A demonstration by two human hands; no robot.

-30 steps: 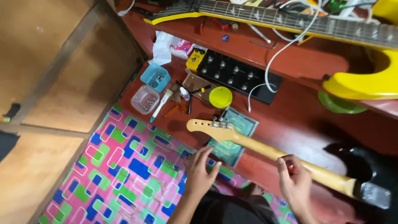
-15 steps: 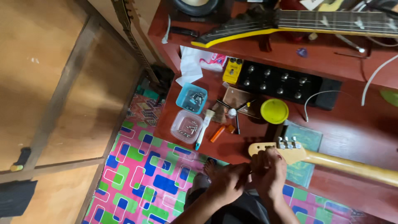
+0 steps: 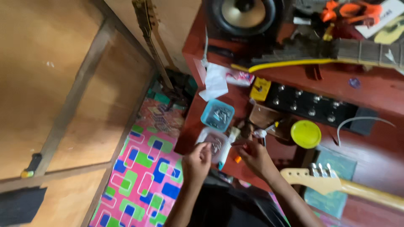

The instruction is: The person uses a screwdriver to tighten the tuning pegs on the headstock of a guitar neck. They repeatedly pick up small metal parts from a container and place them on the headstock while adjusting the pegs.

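A: Clear tub (image 3: 215,143) of small metal parts sits at the near edge of the red table (image 3: 378,138), beside a blue tub (image 3: 217,115).

B: And the hands?

A: Both have left the guitar headstock (image 3: 320,178). Left hand (image 3: 197,162) pinches something tiny at the tub's rim; right hand (image 3: 252,156) hovers beside it, whether closed, I cannot tell.

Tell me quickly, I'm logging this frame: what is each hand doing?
Left hand: fingers pinched at the clear plastic tub of small metal parts; contents of the pinch cannot be told.
Right hand: curled beside the tub; cannot tell.
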